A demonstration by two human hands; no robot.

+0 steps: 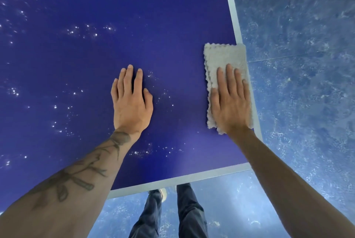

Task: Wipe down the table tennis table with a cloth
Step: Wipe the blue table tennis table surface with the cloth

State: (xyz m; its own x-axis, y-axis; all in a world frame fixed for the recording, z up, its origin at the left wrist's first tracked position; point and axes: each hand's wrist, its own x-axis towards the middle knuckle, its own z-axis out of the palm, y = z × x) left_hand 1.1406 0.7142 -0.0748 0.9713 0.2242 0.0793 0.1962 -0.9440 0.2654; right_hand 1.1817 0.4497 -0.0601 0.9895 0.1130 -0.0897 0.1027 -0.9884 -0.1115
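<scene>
1. Two hands lie flat on the blue counter (76, 65) as I watch. The left hand (132, 101) is nearer the middle, well apart from the cloth (222, 55).
2. Its fingers (127, 78) are straight and close together, pointing away from the body. They rest on the bare surface and hold nothing.
3. The left forearm, marked with a dark tattoo (80, 172), reaches in from the lower left of my view.
4. The cloth is pale grey, fuzzy and folded into a long strip. It lies along the counter's right side, covering the white border line (233, 17) there.
5. The right hand (230, 103) presses palm-down on the near half of the cloth. The far half sticks out beyond the fingertips.
6. Its fingers (229, 76) are straight and slightly spread, flat on the cloth rather than curled round it.
7. The right forearm comes in from the lower right, crossing the counter's near right corner.
8. Bright specks dot the counter; I cannot tell whether they are drops or glints.
9. The mottled blue floor (297, 65) shows to the right and below the near edge, with dark trouser legs (188, 214) and a pale shoe (163, 194).
</scene>
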